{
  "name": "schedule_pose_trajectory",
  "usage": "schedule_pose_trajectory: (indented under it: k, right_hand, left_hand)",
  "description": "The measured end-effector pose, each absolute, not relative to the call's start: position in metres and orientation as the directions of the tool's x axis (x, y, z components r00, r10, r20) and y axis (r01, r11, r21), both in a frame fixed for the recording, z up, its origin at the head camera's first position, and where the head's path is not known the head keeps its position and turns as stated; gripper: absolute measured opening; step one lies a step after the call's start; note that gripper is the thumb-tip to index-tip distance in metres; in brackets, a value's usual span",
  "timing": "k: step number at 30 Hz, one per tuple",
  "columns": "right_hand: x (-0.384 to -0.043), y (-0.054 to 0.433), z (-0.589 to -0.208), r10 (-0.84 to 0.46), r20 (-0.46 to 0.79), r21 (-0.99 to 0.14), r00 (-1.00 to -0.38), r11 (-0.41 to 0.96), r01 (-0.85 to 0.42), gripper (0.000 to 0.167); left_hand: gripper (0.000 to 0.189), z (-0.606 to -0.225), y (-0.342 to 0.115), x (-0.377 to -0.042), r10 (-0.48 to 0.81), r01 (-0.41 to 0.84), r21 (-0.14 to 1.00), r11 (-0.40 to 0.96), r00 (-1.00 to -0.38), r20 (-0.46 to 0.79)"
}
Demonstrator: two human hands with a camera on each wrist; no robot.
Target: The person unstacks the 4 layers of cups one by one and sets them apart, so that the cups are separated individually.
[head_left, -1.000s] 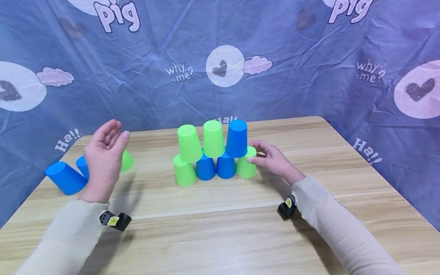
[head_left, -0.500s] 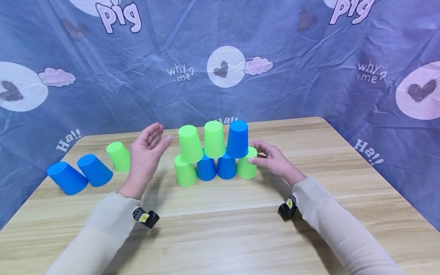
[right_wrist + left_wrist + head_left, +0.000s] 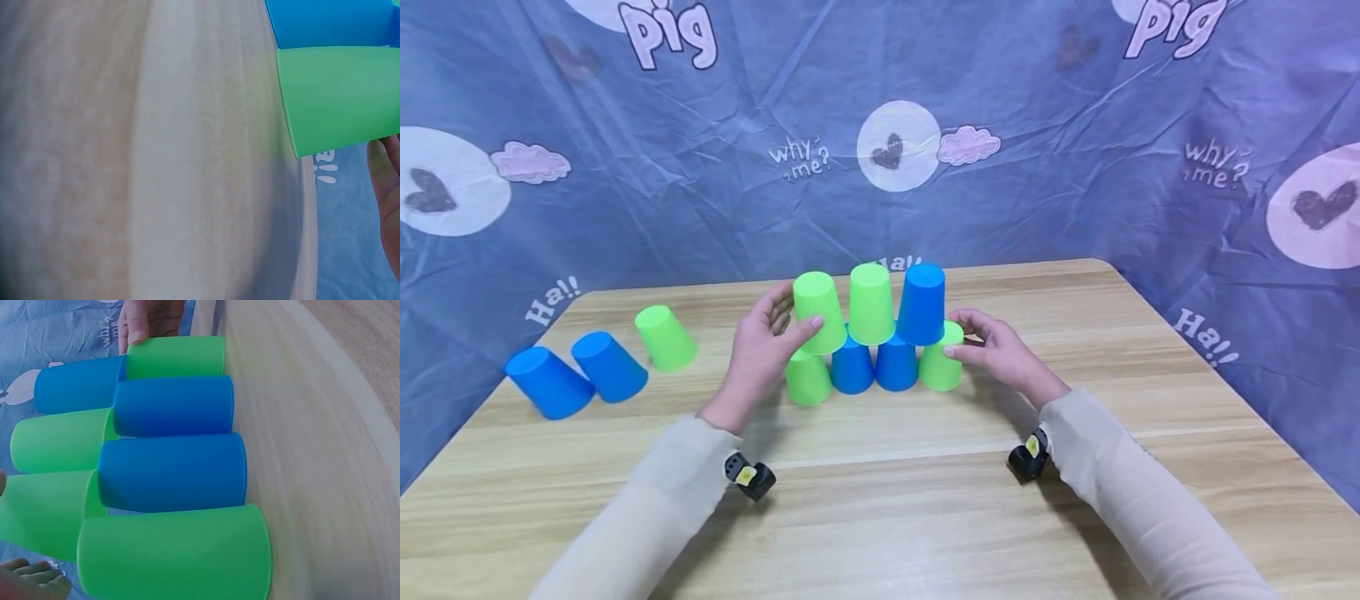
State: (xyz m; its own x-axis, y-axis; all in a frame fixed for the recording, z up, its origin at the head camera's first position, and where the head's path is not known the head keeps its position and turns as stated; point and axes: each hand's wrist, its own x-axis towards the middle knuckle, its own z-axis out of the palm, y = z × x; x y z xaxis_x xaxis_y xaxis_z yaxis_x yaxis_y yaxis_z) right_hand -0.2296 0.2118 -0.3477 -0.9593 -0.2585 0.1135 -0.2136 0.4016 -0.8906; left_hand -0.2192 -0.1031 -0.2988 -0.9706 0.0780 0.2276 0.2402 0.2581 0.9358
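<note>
Upside-down plastic cups form two rows. The bottom row has a green cup [image 3: 808, 380], two blue cups [image 3: 852, 367] and another green cup [image 3: 942, 360] at the right end. Across them stand an upper-left green cup [image 3: 818, 310], a middle green cup [image 3: 871, 304] and an upper-right blue cup [image 3: 922, 302]. My left hand [image 3: 760, 343] is around the upper-left cup, thumb in front; the left wrist view shows its fingers [image 3: 34, 578] slightly apart from the cup. My right hand [image 3: 1000, 350] holds the right-end bottom cup between thumb and fingers.
Farther left on the wooden table [image 3: 880, 500] stand two upside-down blue cups [image 3: 550, 383] and a single green cup [image 3: 666, 340]. A printed blue cloth [image 3: 722, 200] hangs behind the table's back edge.
My left hand has moved right, from beside the separate cups on the left to around the upper-left green cup. My right hand has stayed at the bottom-right cup.
</note>
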Motion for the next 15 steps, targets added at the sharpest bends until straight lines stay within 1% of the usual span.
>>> schedule_pose_trajectory:
  k: [7, 15]
  right_hand:
    - [-0.2300, 0.2113, -0.3476, -0.262, 0.104, -0.891, -0.960, 0.404, -0.207, 0.048]
    - [-0.2298, 0.2118, -0.3474, -0.263, 0.113, -0.891, -0.958, 0.401, -0.215, 0.047]
  left_hand:
    - [0.067, -0.3024, -0.0978, -0.2205, 0.095, 0.223, 0.937, 0.267, -0.974, 0.205]
    - [0.063, -0.3052, -0.0956, -0.2210, 0.074, 0.194, 0.921, 0.338, -0.981, 0.180]
